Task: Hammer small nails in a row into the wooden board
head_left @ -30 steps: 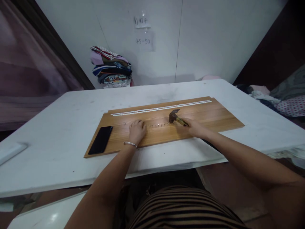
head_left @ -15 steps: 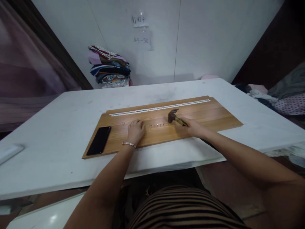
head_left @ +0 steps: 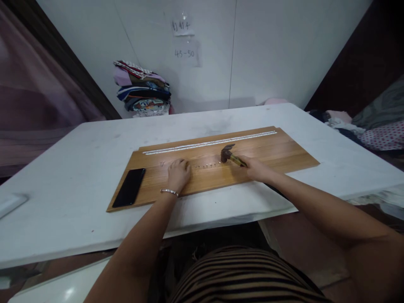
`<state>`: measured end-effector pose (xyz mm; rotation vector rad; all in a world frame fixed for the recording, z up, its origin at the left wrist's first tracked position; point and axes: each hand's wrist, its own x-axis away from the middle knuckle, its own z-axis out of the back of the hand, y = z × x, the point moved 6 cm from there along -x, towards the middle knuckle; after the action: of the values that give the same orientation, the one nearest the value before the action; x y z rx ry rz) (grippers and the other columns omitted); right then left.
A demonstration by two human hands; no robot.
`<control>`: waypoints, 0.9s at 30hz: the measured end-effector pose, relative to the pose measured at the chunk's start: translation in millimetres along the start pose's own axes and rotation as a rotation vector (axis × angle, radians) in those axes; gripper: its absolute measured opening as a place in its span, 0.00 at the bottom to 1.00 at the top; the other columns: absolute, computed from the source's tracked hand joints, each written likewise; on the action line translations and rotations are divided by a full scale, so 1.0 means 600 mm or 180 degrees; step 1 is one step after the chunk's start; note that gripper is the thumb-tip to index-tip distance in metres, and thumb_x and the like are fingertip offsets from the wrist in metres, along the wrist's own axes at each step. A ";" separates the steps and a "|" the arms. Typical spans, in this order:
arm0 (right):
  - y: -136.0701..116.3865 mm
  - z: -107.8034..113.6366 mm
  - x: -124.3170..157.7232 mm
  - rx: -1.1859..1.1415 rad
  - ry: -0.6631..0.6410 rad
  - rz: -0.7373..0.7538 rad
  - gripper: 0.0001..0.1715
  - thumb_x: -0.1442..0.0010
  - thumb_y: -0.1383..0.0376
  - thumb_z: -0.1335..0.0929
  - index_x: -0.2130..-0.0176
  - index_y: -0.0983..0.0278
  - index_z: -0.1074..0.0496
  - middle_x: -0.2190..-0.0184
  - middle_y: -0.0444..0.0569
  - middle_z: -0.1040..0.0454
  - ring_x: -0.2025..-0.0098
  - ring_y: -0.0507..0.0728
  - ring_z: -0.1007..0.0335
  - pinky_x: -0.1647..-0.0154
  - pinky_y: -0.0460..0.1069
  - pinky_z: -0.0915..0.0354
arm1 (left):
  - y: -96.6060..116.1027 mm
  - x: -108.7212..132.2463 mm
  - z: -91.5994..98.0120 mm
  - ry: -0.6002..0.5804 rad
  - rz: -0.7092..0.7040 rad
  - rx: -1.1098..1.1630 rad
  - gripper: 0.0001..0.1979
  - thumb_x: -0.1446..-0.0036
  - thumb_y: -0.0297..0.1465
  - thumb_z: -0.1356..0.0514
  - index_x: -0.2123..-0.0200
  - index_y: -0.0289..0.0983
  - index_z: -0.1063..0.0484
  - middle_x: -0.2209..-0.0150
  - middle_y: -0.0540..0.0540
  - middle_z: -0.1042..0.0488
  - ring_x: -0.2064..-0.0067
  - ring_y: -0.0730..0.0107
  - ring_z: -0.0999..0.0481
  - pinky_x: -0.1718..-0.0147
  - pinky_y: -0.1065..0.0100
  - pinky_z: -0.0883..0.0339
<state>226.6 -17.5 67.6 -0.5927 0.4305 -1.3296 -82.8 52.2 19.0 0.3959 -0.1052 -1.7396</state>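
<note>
A claw hammer (head_left: pixel 227 155) is gripped by its handle in my right hand (head_left: pixel 253 168), its head low over the wooden board (head_left: pixel 268 149). Directly left of the hammer head, several small nails (head_left: pixel 211 165) stand in a row in the board. My left hand (head_left: pixel 179 174), a bracelet on its wrist, rests palm down on the board at the left end of that row. Its fingers look loosely bent; their tips are partly hidden, and no held object shows. Past this hand, a few loose nails (head_left: pixel 162 163) lie on the wood.
On the board's left end lies a black phone (head_left: pixel 129 187). White strips (head_left: pixel 210 143) run along its far side. The board rests on a white-covered table (head_left: pixel 63 181). Folded clothes (head_left: pixel 143 88) are stacked by the wall, and more fabric (head_left: pixel 383 135) lies at right.
The whole view has shifted slightly. Both hands, the hammer and the nails keep nearly the same places on the board.
</note>
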 end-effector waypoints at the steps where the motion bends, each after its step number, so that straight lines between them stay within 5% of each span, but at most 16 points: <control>1: 0.000 0.001 0.000 0.0008 -0.0004 -0.0005 0.19 0.39 0.64 0.33 0.49 0.59 0.23 0.58 0.49 0.18 0.57 0.62 0.24 0.55 0.51 0.32 | 0.000 0.000 0.000 0.0001 -0.0003 0.0002 0.16 0.35 0.34 0.48 0.54 0.39 0.21 0.46 0.38 0.22 0.41 0.52 0.28 0.39 0.51 0.37; 27: 0.001 -0.005 0.001 -0.0078 0.0017 0.0058 0.19 0.37 0.60 0.33 0.48 0.57 0.22 0.60 0.48 0.18 0.60 0.61 0.24 0.58 0.51 0.31 | -0.004 -0.002 -0.002 0.0041 -0.0003 -0.0058 0.16 0.35 0.34 0.49 0.54 0.40 0.21 0.47 0.39 0.22 0.42 0.53 0.27 0.40 0.53 0.37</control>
<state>225.4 -18.5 64.9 -0.6043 0.4562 -1.3103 -84.1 54.0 17.2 0.3938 -0.0799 -1.7376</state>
